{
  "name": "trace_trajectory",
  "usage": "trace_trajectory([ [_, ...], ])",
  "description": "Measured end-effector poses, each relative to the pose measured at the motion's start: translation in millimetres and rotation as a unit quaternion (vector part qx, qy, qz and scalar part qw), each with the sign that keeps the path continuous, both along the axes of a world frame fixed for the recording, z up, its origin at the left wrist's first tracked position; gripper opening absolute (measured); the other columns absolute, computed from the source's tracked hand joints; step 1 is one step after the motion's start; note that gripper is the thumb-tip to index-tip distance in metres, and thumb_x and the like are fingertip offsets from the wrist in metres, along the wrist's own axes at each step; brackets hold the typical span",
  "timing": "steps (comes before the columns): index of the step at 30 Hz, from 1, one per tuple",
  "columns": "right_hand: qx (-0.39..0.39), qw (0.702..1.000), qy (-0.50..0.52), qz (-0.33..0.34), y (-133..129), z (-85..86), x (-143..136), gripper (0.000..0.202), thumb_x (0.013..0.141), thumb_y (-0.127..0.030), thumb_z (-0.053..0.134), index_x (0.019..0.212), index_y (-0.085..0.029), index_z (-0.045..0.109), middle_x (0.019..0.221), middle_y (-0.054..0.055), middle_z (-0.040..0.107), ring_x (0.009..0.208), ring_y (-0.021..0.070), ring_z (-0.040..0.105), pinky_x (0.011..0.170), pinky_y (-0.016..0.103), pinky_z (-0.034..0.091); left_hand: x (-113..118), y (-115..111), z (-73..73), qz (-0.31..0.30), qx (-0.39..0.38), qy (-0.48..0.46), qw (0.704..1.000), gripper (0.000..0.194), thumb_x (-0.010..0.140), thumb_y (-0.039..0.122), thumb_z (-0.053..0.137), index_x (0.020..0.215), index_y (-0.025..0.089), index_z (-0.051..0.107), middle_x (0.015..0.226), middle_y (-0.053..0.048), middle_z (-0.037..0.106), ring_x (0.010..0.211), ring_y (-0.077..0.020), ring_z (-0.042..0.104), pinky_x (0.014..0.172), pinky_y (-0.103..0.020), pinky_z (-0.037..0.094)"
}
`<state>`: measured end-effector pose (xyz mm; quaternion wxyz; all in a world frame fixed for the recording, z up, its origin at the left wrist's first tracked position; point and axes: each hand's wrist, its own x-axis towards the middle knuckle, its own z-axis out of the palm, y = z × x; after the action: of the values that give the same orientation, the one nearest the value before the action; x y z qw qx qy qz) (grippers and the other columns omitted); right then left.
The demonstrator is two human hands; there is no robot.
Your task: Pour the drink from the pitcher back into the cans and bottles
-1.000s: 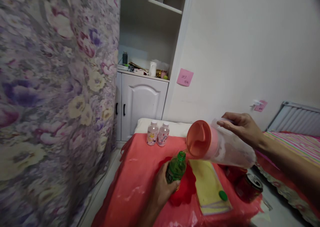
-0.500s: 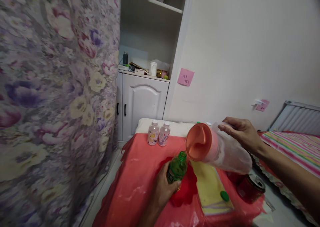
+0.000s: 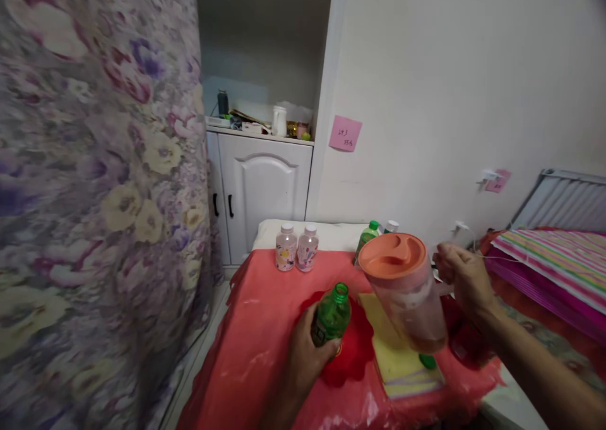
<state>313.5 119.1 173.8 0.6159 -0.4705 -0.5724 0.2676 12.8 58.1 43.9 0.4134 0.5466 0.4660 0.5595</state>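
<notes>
My left hand (image 3: pixel 305 354) is wrapped round a green plastic bottle (image 3: pixel 332 316) with no cap on its mouth. The bottle is over a red scalloped tray (image 3: pixel 357 354), tilted slightly. To its right, my right hand (image 3: pixel 466 275) grips the handle of a translucent pitcher (image 3: pixel 411 310) with an orange lid (image 3: pixel 392 256). The pitcher leans a little, lid up, and a little brownish liquid shows at its bottom. Beneath the pitcher lie a yellow cloth (image 3: pixel 391 354) and a green cap (image 3: pixel 427 360).
Two printed bottles with white caps (image 3: pixel 286 250) stand at the table's back left. Another green bottle (image 3: pixel 367 237) stands behind the pitcher. A dark red can (image 3: pixel 468 345) is near my right forearm. A floral curtain (image 3: pixel 104 196) hangs at left; a bed (image 3: pixel 563 259) is at right.
The pitcher has swung from nearly lying over, lid toward the bottle, to almost upright, and its lid has moved away from the bottle's mouth. My left hand stays around the bottle.
</notes>
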Motion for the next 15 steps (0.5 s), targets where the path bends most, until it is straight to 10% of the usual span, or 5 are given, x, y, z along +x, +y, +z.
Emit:
trace_trajectory([
  [15,0.019,0.989,0.099,-0.111,0,-113.7,20,0.038,0.093,-0.053,0.043,0.066,-0.028,0.034,0.056,-0.006,0.033,0.048,0.0169,0.030,0.047,0.033,0.025,5,1,2.2,0.063,-0.070,0.014,0.995,0.067,0.054,0.019,0.076,0.121,0.017,0.063,0.120,-0.011,0.072,0.114,-0.0345,0.065,0.098,-0.044,0.053],
])
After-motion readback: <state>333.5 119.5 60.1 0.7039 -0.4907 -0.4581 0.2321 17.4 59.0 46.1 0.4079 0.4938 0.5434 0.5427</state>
